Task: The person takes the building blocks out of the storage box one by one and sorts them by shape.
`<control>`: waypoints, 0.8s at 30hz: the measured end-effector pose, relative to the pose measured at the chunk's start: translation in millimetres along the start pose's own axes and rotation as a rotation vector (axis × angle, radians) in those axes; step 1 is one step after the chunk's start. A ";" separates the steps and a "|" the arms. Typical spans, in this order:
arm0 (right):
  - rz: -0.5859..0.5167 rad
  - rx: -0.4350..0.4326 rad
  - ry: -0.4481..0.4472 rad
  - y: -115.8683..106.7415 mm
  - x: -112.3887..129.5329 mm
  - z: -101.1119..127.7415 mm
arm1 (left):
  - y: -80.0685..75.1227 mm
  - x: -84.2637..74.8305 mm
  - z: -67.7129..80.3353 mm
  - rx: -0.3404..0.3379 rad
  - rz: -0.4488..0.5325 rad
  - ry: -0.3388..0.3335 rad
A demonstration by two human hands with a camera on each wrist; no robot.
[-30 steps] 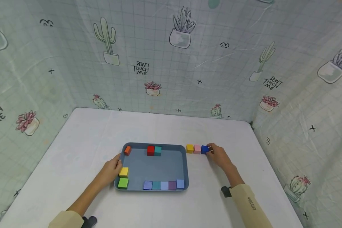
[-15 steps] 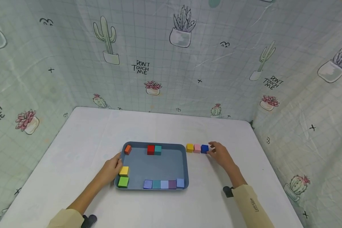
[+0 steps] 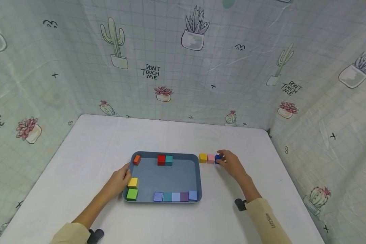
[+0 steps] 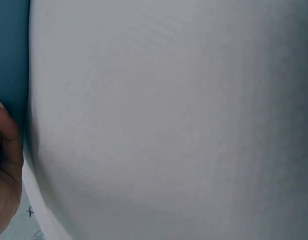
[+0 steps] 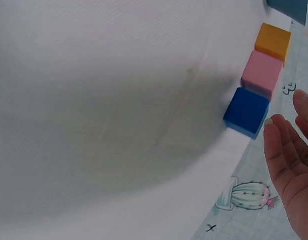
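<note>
Handling the blue cube (image 5: 247, 112) looks like the step in hand; whether that means taking it or squaring it up, can't tell. Clock is head view, centred on tray, 12 away from the person. Blue cube sits on the table between 2 and 3, outer end of a short row: pink cube (image 5: 262, 74) next to it, then amber cube (image 5: 273, 41) just beside the tray rim. Right hand (image 3: 231, 165) comes in from about 3, thumb and fingers parted around the blue cube, not gripping; fingertip contact unclear. Next move, my read: if it's a pick, close thumb and fingers evenly on opposite faces; main risk is bumping pink. Tray (image 3: 167, 178) carries orange cube (image 3: 136, 160) at 10, red cube (image 3: 161, 160) and teal cube (image 3: 169, 160) at 12, yellow cube (image 3: 133, 183) near 9, green cube (image 3: 132, 194) at 8, plus a five-cube row (image 3: 176, 197) from 4 to 6. Left hand (image 3: 120, 178) grips the tray edge at 9. Writing: backdrop (image 3: 189, 81) prints "DON'T TOUCH ME" near 12 and again at 2, plus a cropped copy at 10. Right sleeve (image 3: 266, 220) at 4 has lettering, maybe "LETSSLIM", too small to confirm. No label seen on cubes or tray.
</note>
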State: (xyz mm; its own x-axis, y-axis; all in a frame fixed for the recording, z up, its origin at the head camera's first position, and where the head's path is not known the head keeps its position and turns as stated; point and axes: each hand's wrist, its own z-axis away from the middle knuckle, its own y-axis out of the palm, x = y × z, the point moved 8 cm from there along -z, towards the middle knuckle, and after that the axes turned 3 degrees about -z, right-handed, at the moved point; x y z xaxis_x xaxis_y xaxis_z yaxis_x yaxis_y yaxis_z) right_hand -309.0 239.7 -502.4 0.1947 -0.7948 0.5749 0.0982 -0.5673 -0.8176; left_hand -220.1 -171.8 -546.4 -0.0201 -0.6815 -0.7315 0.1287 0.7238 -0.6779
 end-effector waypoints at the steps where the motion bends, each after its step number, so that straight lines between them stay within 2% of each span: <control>1: 0.004 0.005 0.000 0.8 2.2 -1.1 | 0.1 -0.2 0.0 -0.001 -0.001 0.001; 11: -0.039 0.008 -0.044 11.3 31.3 -6.7 | 0.7 -0.9 0.4 0.002 -0.010 0.006; 24: -0.071 0.030 -0.204 39.0 74.7 -5.7 | 1.3 0.7 -0.1 -0.001 -0.020 0.014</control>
State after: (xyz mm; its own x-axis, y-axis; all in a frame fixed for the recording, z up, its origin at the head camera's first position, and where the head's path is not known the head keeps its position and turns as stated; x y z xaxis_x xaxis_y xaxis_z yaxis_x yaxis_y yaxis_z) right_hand -296.1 157.0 -491.2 0.3797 -0.6913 0.6148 0.1466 -0.6112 -0.7778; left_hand -220.1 -171.4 -547.8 -0.0366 -0.6945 -0.7186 0.1272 0.7100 -0.6926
